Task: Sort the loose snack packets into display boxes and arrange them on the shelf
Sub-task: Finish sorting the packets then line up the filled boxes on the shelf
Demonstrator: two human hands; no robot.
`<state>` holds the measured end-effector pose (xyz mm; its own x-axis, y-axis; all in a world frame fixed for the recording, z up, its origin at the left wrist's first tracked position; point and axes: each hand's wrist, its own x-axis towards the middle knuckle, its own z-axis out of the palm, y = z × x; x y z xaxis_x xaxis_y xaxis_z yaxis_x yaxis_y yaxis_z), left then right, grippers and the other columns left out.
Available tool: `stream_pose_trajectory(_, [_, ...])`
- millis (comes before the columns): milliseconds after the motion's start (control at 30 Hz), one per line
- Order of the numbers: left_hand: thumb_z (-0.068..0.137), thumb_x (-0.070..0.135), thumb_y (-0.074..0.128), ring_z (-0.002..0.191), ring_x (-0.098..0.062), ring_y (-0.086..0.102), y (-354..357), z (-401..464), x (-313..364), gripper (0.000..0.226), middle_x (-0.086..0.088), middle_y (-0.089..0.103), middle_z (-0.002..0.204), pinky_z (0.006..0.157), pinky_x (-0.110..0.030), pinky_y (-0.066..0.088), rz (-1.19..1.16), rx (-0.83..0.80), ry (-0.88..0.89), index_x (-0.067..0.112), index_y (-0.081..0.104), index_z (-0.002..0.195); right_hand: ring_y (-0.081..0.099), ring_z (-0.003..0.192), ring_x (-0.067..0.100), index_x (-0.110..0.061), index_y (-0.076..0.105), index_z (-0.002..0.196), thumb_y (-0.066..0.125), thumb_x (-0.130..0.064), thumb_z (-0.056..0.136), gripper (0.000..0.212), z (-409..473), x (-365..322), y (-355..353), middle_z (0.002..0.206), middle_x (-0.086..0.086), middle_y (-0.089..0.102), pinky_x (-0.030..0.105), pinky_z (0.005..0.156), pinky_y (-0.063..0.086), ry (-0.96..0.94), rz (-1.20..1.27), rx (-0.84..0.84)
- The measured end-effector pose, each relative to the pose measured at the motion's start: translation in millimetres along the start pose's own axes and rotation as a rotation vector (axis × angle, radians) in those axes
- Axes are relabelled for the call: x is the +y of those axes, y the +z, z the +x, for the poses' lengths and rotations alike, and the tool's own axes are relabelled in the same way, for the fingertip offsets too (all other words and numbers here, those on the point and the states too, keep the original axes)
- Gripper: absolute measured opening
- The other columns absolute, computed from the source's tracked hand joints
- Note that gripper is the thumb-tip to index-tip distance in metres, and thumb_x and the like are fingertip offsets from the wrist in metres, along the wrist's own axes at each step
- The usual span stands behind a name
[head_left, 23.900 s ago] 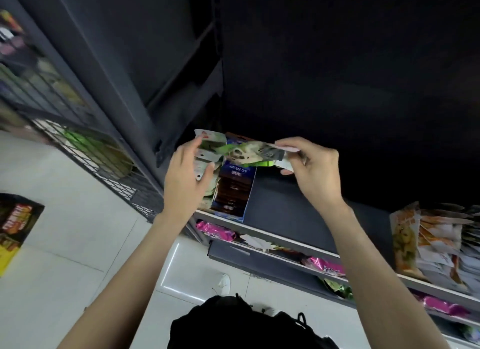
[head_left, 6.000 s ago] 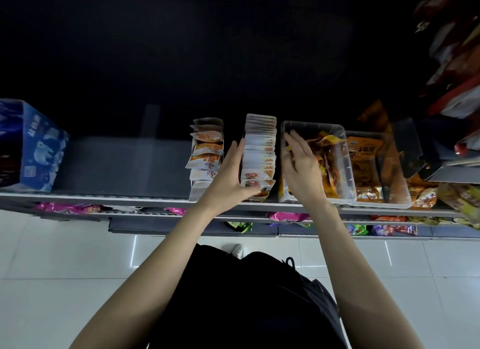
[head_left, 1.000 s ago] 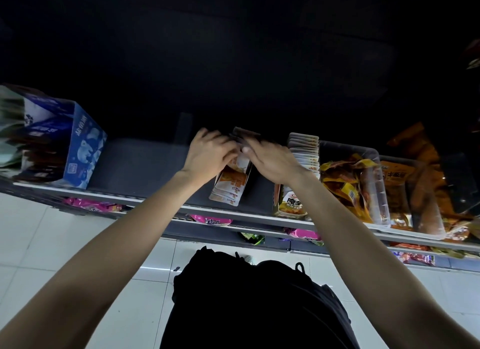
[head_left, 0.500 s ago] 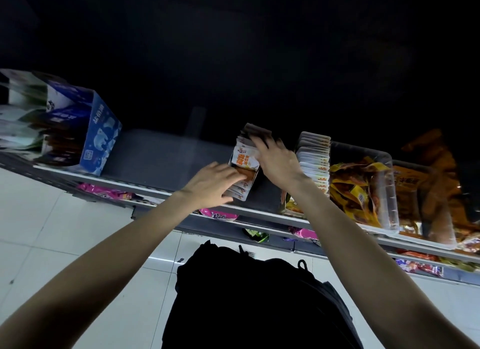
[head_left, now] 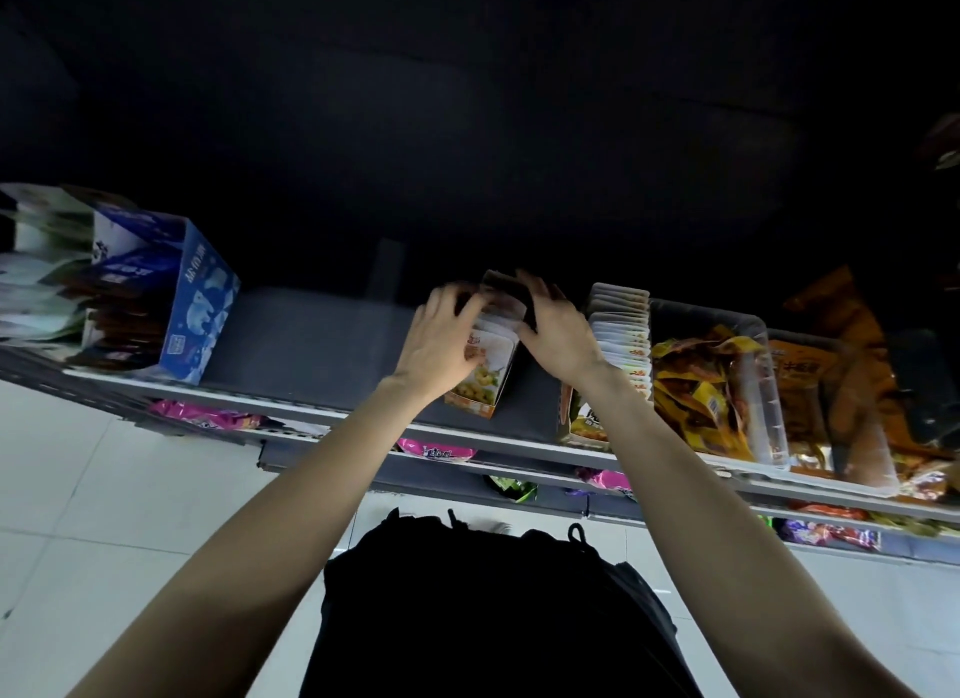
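Two hands meet over one small box point(head_left: 480, 385) of packets point(head_left: 493, 333) on the shelf point(head_left: 311, 344). The left hand point(head_left: 441, 344) lies against the box's left side, fingers spread and reaching over the packet tops; its grip looks loose, and whether the fingers pinch anything is lost in blur. The right hand point(head_left: 558, 333) covers the box's right side, fingers extended over the rear packets, palm down; I cannot tell whether they clasp a packet or only press on the row. The box stands between the two hands, near the shelf's front edge, its printed front facing the person.

Just right of the right hand stands a second row of packets point(head_left: 621, 333), upright and tightly filed, its front hidden behind the right forearm. Beyond that, further right, is a clear bin point(head_left: 774, 385) of yellow-orange packets, then another clear bin point(head_left: 878, 437) with orange ones.

Well to the left of the left hand, across a bare stretch of shelf, sits a blue box point(head_left: 197, 312) with dark packets standing in it. Below the hands, pink packets point(head_left: 436, 450) lie on a lower shelf. The floor point(head_left: 104, 515) is pale tile.
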<state>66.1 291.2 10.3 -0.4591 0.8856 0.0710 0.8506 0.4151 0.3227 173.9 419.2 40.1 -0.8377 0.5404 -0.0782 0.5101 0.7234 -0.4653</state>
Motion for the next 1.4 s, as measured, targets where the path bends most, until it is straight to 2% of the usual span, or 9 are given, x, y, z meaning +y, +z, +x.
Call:
stream_pose_trajectory(100, [0.076, 0.027, 0.075, 0.118, -0.022, 0.048, 6.7, -7.1, -5.3, 0.079, -0.008, 0.034, 0.141, 0.089, -0.035, 0.05, -0.345, 0.016, -0.203, 0.015, 0.031, 0.14, 0.058, 0.111, 0.031, -0.013, 0.022, 0.148, 0.061, -0.018, 0.089, 0.071, 2.1, -1.6, 2.7, 0.135, 0.016, 0.05, 0.037, 0.09, 0.049, 0.098, 0.107, 0.011])
stream_pose_trajectory(200, [0.086, 0.026, 0.064, 0.116, -0.02, 0.055, 10.8, -4.6, -8.6, 0.06, -0.004, 0.052, 0.133, 0.095, -0.038, 0.048, -0.56, -0.019, -0.289, 0.016, 0.038, 0.139, 0.061, 0.105, 0.03, -0.01, 0.025, 0.146, 0.058, -0.02, 0.092, 0.064, -2.6, -5.7, 9.7, 0.12, 0.018, 0.061, 0.026, 0.08, 0.045, 0.235, 0.213, 0.023])
stream_pose_trajectory(300, [0.087, 0.024, 0.062, 0.105, -0.02, 0.061, 11.3, -0.2, -9.3, 0.042, -0.003, 0.062, 0.117, 0.088, -0.041, 0.051, -0.565, -0.029, -0.266, 0.017, 0.052, 0.127, 0.059, 0.108, 0.03, -0.01, 0.032, 0.142, 0.054, -0.026, 0.094, 0.056, -9.5, -12.1, 17.0, 0.121, 0.016, 0.06, 0.026, 0.083, 0.044, 0.309, 0.345, 0.025])
stream_pose_trajectory(433, [0.087, 0.025, 0.063, 0.1, -0.02, 0.061, 13.2, 1.1, -8.7, 0.033, -0.003, 0.062, 0.111, 0.084, -0.04, 0.052, -0.577, -0.027, -0.294, 0.015, 0.053, 0.117, 0.046, 0.124, 0.027, -0.01, 0.029, 0.144, 0.067, -0.029, 0.085, 0.073, -22.0, -16.5, 30.4, 0.138, 0.013, 0.043, 0.031, 0.098, 0.039, 0.269, 0.415, -0.024])
stream_pose_trajectory(567, [0.091, 0.025, 0.059, 0.098, -0.018, 0.062, 16.1, -1.6, -4.5, 0.03, -0.003, 0.066, 0.108, 0.084, -0.034, 0.051, -0.553, 0.01, -0.278, 0.015, 0.056, 0.119, 0.055, 0.112, 0.032, -0.005, 0.04, 0.136, 0.06, -0.009, 0.089, 0.052, -23.3, -18.2, 39.1, 0.132, 0.017, 0.046, 0.032, 0.09, 0.044, 0.28, 0.257, 0.144])
stream_pose_trajectory(867, [0.089, 0.033, 0.061, 0.078, -0.015, 0.065, 13.8, -30.7, -3.1, 0.03, -0.003, 0.07, 0.09, 0.077, -0.031, 0.052, -0.531, 0.055, -0.269, 0.014, 0.062, 0.113, 0.065, 0.092, 0.026, -0.014, 0.056, 0.124, 0.061, -0.013, 0.088, 0.036, -47.2, -7.4, 51.1, 0.118, 0.007, 0.061, 0.03, 0.077, 0.047, 0.236, 0.3, 0.203])
stream_pose_trajectory(1000, [0.091, 0.033, 0.059, 0.084, -0.015, 0.066, 14.2, -35.7, -4.3, 0.032, -0.002, 0.069, 0.101, 0.08, -0.038, 0.054, -0.557, 0.034, -0.234, 0.015, 0.061, 0.116, 0.061, 0.103, 0.024, -0.014, 0.056, 0.126, 0.047, -0.006, 0.092, 0.037, -45.7, -1.4, 37.9, 0.121, 0.007, 0.062, 0.036, 0.094, 0.047, 0.291, 0.499, 0.174])
stream_pose_trajectory(1233, [0.094, 0.028, 0.053, 0.103, -0.01, 0.058, 5.7, -43.7, -6.3, 0.034, 0.006, 0.057, 0.116, 0.091, -0.028, 0.047, -0.709, -0.07, -0.187, 0.02, 0.055, 0.127, 0.067, 0.088, 0.019, -0.009, 0.051, 0.13, 0.055, 0.01, 0.082, 0.052, -30.1, 5.3, 28.5, 0.12, 0.012, 0.058, 0.031, 0.086, 0.054, 0.147, 0.294, 0.171])
stream_pose_trajectory(1400, [0.097, 0.011, 0.046, 0.102, -0.013, 0.064, -0.1, -33.5, -21.2, 0.028, 0.004, 0.063, 0.12, 0.092, -0.027, 0.049, -0.814, -0.127, -0.254, 0.017, 0.056, 0.123, 0.065, 0.089, 0.022, -0.013, 0.046, 0.135, 0.071, -0.009, 0.081, 0.06, -20.7, 7.5, 28.3, 0.124, 0.011, 0.053, 0.035, 0.087, 0.053, 0.149, 0.218, 0.059])
